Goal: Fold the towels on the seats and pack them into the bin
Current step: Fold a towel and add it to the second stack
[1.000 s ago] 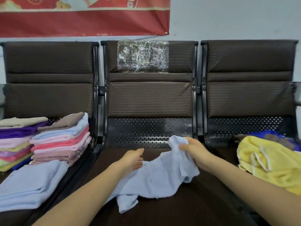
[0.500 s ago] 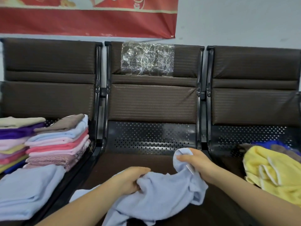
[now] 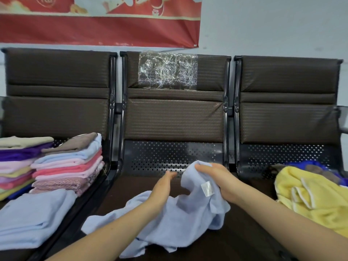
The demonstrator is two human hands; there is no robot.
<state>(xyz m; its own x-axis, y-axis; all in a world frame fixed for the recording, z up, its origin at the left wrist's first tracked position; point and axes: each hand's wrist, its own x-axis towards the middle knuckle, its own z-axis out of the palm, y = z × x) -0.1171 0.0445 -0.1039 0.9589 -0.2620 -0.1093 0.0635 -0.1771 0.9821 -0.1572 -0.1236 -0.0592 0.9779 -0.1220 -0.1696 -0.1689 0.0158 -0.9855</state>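
A crumpled light-blue towel (image 3: 175, 221) lies on the middle brown seat (image 3: 244, 240). My right hand (image 3: 218, 182) grips its raised upper corner, where a white label shows. My left hand (image 3: 162, 187) is over the towel just left of that corner, fingers stretched forward and holding nothing. On the left seat stand two stacks of folded towels (image 3: 69, 164), with a folded light-blue towel (image 3: 32, 219) in front of them. An unfolded yellow towel (image 3: 316, 196) lies heaped on the right seat. No bin is in view.
Three dark brown seats with perforated metal backs stand against a pale wall under a red banner (image 3: 99, 21). Clear plastic (image 3: 167, 71) is taped to the middle backrest. Blue and brown cloth (image 3: 308, 166) pokes out behind the yellow towel.
My left hand has let go of the towel fold it held and stretched its fingers forward. My right hand keeps its hold on the corner; the label now faces up.
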